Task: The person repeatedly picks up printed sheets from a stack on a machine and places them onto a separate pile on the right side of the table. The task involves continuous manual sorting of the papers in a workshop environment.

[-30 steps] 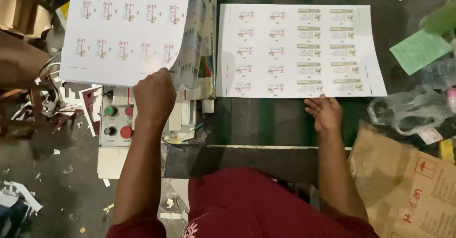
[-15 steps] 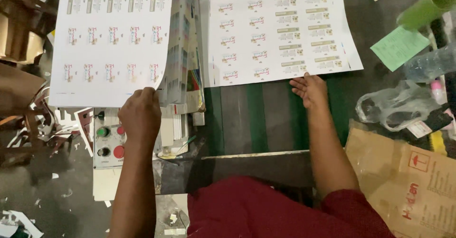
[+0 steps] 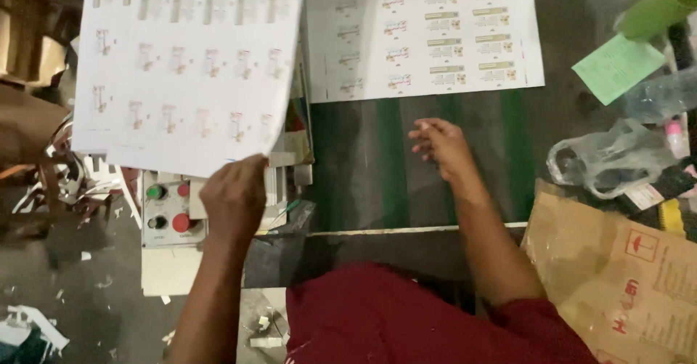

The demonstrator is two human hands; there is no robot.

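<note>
My left hand grips the lower edge of a large white printed sheet, lifted and tilted above a stack at the left. A second printed sheet of the same kind lies flat farther back on the green-striped conveyor belt. My right hand hovers over the belt below that sheet, fingers loosely apart and holding nothing.
A grey control box with red and green buttons sits under the lifted sheet. At the right lie a brown cardboard piece, a clear plastic bag, a light green slip and a green tube. Paper scraps litter the floor at the left.
The flat sheet has moved away along the belt and my right hand has come off its edge. My left hand has lifted the other sheet and swung it toward the right.
</note>
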